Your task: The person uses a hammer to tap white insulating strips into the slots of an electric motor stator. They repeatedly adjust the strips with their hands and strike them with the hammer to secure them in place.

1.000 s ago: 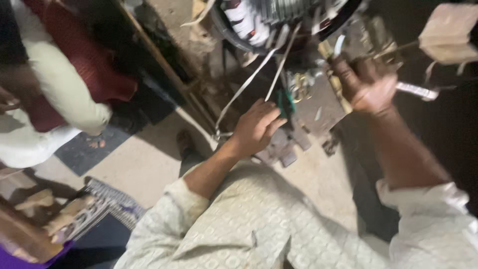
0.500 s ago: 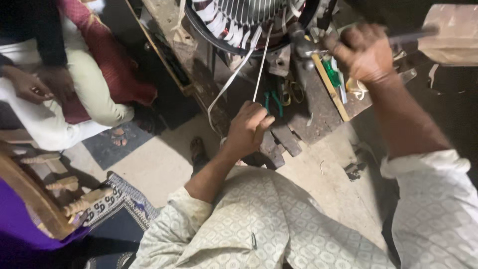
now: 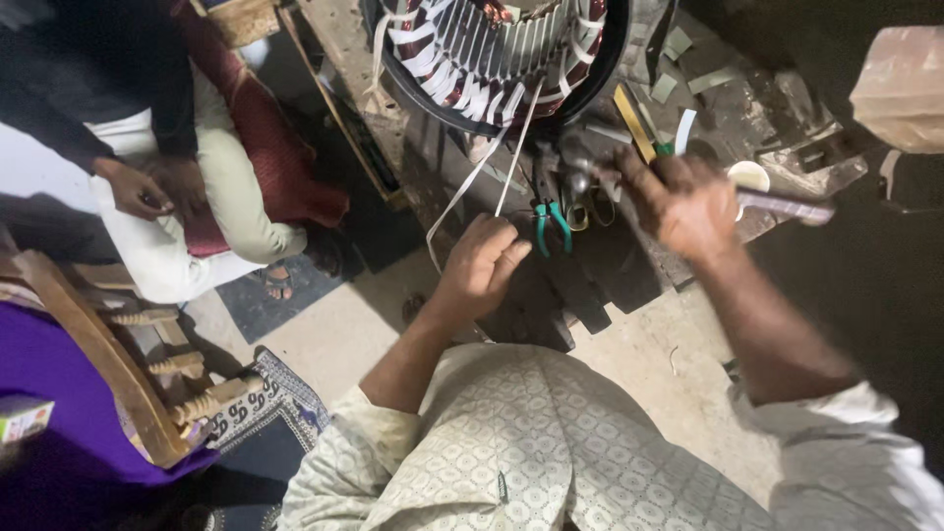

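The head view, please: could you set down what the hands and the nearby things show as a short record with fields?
Left hand: curled around thin white strips that run up to the stator.
Right hand: gripping a dark-handled tool, blurred.
Stator: round, with copper windings and white strips, on the cluttered workbench.
Pliers: green handles, lying between the hands.
Other person: seated at left, hands together in the lap.

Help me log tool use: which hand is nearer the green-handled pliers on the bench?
Left. The left hand sits just left of the green-handled pliers, its fingers almost touching the handles. The right hand is farther off to their right, holding a tool handle.
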`<state>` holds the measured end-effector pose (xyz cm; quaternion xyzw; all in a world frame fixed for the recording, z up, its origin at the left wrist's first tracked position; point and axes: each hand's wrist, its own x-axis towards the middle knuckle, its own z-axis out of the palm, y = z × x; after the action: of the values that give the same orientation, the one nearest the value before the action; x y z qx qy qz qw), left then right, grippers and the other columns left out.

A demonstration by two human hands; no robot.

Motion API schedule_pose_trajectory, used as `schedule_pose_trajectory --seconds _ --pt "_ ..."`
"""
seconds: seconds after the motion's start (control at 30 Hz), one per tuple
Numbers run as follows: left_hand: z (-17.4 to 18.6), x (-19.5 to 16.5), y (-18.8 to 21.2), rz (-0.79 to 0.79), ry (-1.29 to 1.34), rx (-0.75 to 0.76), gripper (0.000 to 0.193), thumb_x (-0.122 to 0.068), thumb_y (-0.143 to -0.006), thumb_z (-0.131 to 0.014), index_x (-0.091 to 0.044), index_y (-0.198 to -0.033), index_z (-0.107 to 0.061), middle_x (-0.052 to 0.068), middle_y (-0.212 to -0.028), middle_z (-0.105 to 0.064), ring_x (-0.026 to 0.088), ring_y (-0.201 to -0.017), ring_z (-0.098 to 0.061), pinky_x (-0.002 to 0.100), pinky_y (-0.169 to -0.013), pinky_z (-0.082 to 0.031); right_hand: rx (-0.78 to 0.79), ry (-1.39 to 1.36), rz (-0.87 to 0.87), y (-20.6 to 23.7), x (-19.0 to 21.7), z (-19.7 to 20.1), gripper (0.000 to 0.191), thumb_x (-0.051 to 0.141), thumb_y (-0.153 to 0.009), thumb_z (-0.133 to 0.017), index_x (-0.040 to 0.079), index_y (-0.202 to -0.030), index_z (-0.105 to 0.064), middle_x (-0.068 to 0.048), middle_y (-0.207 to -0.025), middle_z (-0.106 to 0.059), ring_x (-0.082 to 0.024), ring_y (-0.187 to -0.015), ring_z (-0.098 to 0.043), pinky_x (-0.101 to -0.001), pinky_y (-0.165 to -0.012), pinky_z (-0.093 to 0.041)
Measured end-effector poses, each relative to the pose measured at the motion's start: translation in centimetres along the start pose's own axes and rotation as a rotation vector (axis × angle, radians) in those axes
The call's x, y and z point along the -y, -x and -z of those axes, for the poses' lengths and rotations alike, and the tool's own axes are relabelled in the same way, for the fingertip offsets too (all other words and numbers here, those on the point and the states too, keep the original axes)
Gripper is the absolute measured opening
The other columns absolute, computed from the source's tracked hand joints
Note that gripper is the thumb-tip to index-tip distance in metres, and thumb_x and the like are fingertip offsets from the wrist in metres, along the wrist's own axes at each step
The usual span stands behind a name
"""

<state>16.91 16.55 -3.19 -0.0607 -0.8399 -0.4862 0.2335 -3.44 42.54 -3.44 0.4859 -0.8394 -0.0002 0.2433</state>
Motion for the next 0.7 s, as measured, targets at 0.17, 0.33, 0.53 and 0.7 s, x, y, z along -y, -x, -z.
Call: schedule_pose_trajectory --seconds 0.17,0.33,0.53,0.7 --pt "-0.2 -0.8 -0.1 -0.037 0.028 0.039 0.013 -0.014 -0.1 -0.061 -0.001 -0.097 -0.06 0.017 -0.094 -0.059 0.041 -0.093 -0.057 0.049 -0.085 -0.046 -0.146 -0.15 -0.424 5.3 4.2 -2.9 0.037 0.024 -0.1 -0.075 0.016 -0.136 -0.073 -0.011 -0.104 -0.072 -0.032 -0.081 -0.07 -0.042 -0.069 -0.056" --pt "-0.3 -1.0 -0.9 -0.057 0.003 0.13 0.011 -0.013 -0.097 -0.065 -0.003 -0.094 -0.06 0.016 -0.092 -0.059 0.04 -0.094 -0.058 0.049 -0.08 -0.048 -0.084 -0.007 -0.655 6.1 4.9 -8.3 0.039 0.023 -0.098 -0.076 0.016 -0.136 -0.072 -0.016 -0.111 -0.07 -0.036 -0.09 -0.07 -0.046 -0.073 -0.056" --pt "1.7 -0.2 -1.0 -0.187 0.05 0.242 0.015 -0.013 -0.091 -0.073 -0.002 -0.087 -0.063 0.014 -0.092 -0.058 0.037 -0.093 -0.059 0.047 -0.082 -0.049 -0.175 0.119 -0.656 1.8 5.2 -8.2 0.032 0.021 -0.08 -0.076 0.019 -0.112 -0.077 -0.01 -0.1 -0.071 -0.035 -0.091 -0.069 -0.0508 -0.077 -0.055" --pt "3.1 0.7 -1.1 -0.311 0.083 0.344 0.019 -0.017 -0.09 -0.075 -0.002 -0.087 -0.063 0.012 -0.107 -0.062 0.034 -0.114 -0.062 0.046 -0.096 -0.052 -0.218 -0.778 -0.738 -4.0 11.3 -4.1 0.018 0.019 -0.103 -0.077 0.001 -0.101 -0.073 -0.015 -0.091 -0.07 -0.029 -0.076 -0.067 -0.0424 -0.068 -0.053"
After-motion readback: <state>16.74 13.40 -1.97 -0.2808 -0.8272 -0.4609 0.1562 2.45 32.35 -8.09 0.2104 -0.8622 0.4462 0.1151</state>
